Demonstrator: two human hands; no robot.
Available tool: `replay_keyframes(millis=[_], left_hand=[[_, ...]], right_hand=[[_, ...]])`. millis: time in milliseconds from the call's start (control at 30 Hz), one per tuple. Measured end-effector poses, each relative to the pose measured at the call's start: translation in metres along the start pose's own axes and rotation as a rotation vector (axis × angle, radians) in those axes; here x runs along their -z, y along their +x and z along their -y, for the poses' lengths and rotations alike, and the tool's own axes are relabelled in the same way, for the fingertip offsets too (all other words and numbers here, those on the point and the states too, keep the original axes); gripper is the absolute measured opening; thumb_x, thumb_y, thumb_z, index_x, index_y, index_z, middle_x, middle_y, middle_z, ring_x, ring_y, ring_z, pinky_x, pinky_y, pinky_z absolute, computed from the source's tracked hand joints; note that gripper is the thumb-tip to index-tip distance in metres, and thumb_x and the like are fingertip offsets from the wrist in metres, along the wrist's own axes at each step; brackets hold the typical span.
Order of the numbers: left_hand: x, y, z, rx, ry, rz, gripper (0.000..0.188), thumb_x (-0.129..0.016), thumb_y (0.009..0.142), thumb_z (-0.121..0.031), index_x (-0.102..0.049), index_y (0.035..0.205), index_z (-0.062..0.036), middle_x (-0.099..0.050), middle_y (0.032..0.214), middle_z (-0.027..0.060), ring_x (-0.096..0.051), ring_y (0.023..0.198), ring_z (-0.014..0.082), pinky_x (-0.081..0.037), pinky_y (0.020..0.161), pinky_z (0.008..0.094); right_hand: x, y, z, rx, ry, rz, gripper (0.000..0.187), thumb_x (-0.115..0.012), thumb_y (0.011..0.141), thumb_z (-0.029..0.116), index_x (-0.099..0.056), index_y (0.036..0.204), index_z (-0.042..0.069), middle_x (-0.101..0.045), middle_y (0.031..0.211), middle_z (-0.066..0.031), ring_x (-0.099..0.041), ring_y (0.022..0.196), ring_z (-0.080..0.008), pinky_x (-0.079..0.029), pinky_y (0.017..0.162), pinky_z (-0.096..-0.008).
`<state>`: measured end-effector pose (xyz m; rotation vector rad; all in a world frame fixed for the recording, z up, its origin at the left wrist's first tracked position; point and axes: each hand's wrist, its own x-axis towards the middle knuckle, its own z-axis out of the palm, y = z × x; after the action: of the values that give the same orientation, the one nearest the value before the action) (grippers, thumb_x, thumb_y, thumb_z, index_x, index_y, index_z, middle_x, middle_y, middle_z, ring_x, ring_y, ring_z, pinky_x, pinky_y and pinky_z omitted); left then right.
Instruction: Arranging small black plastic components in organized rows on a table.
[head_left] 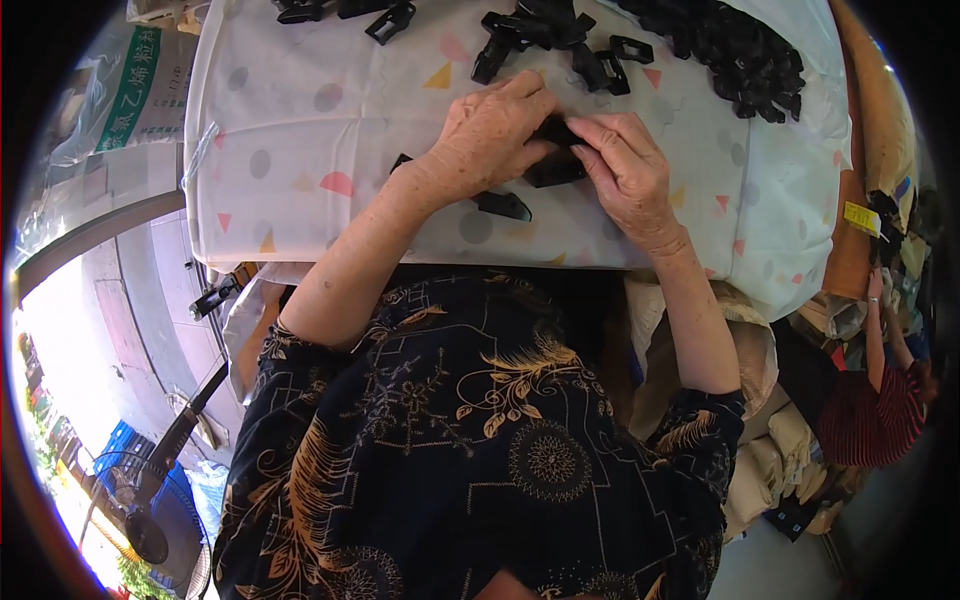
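Observation:
Above the near part of the covered table, both hands are closed on a black plastic part point(556, 168). My left hand point(492, 135) bends its fingers over the part's left and far side, with the thumb against it. My right hand point(628, 178) pinches its right end between thumb and fingertips. The fingers hide much of the part, so its exact kind does not show. Under my left wrist lies a loose black piece point(503, 206) on the cloth. The tip of another black piece point(401, 161) shows beside my left forearm.
A pale patterned cloth point(300, 130) covers the table. Beyond my hands lie a small heap of black plastic parts point(540, 32) and a larger pile point(730, 55) at far right. A fan point(150, 530) stands at lower left. Another person in a striped top point(872, 415) is at right.

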<state>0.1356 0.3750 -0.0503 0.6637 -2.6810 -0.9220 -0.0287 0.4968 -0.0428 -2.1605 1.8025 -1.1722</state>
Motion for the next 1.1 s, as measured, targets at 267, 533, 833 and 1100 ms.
replay_keyframes(millis=[267, 533, 833, 1100], left_hand=[[-0.005, -0.002, 0.0, -0.024, -0.013, -0.029, 0.033, -0.073, 0.078, -0.018, -0.062, 0.109, -0.0107, -0.056, 0.107, 0.0075, -0.063, 0.099, 0.0311, -0.052, 0.081, 0.0427], [-0.004, 0.001, 0.003, -0.008, 0.002, -0.015, 0.031, -0.072, 0.078, -0.019, -0.063, 0.108, -0.0115, -0.055, 0.109, 0.0075, -0.063, 0.1, 0.0306, -0.053, 0.082, 0.0425], [0.016, 0.004, 0.009, -0.136, -0.048, 0.05, 0.031, -0.072, 0.081, -0.021, -0.062, 0.109, -0.0115, -0.055, 0.107, 0.0082, -0.062, 0.101, 0.0296, -0.053, 0.078, 0.0406], [0.013, 0.052, 0.04, -0.517, 0.542, -0.187, 0.054, -0.072, 0.084, -0.037, -0.053, 0.134, -0.0308, -0.04, 0.146, 0.0025, -0.035, 0.138, 0.0242, -0.028, 0.112, 0.0518]], right_hand=[[-0.002, -0.006, -0.005, 0.085, -0.165, -0.003, 0.035, -0.075, 0.07, -0.009, -0.071, 0.104, 0.001, -0.066, 0.1, -0.008, -0.062, 0.089, -0.0268, -0.053, 0.076, -0.0348], [-0.008, -0.01, -0.008, 0.095, -0.228, -0.01, 0.036, -0.075, 0.072, -0.006, -0.071, 0.106, 0.002, -0.066, 0.106, -0.007, -0.062, 0.096, -0.0272, -0.052, 0.083, -0.0365], [0.009, -0.01, -0.012, 0.023, -0.165, 0.152, 0.038, -0.067, 0.084, -0.001, -0.065, 0.121, 0.004, -0.061, 0.117, -0.0097, -0.061, 0.106, -0.0259, -0.048, 0.091, -0.0353], [-0.006, 0.011, -0.081, -0.53, 0.024, -0.156, 0.042, -0.059, 0.09, 0.0, -0.056, 0.131, 0.002, -0.064, 0.109, -0.0146, -0.066, 0.088, -0.0236, -0.053, 0.077, -0.0307]])
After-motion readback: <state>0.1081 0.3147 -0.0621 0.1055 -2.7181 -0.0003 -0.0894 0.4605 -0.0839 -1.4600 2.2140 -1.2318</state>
